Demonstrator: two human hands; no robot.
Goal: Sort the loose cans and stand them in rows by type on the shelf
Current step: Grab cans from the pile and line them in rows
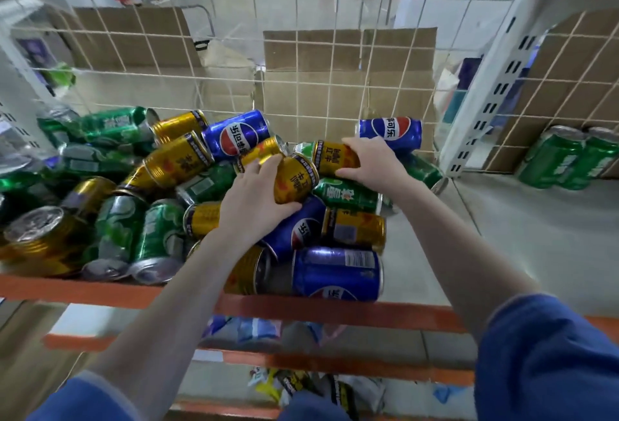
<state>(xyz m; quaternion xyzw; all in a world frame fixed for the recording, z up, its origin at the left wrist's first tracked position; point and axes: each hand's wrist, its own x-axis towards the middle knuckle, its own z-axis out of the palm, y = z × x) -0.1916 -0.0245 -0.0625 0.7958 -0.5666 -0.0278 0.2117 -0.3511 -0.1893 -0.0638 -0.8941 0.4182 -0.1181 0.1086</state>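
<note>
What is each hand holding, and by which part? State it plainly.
Left hand grips a gold can around its side wall. Right hand grips another gold can, lying on the pile, fingers over its body near one end.

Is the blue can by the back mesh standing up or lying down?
Standing. The blue can by the wire mesh shows its side wall vertical, behind the right hand.

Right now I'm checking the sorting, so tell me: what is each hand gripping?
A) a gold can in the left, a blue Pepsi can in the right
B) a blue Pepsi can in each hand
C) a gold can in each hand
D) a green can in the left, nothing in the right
C: the left hand curls round one gold can, and the right hand grips another gold can beside it.
</note>
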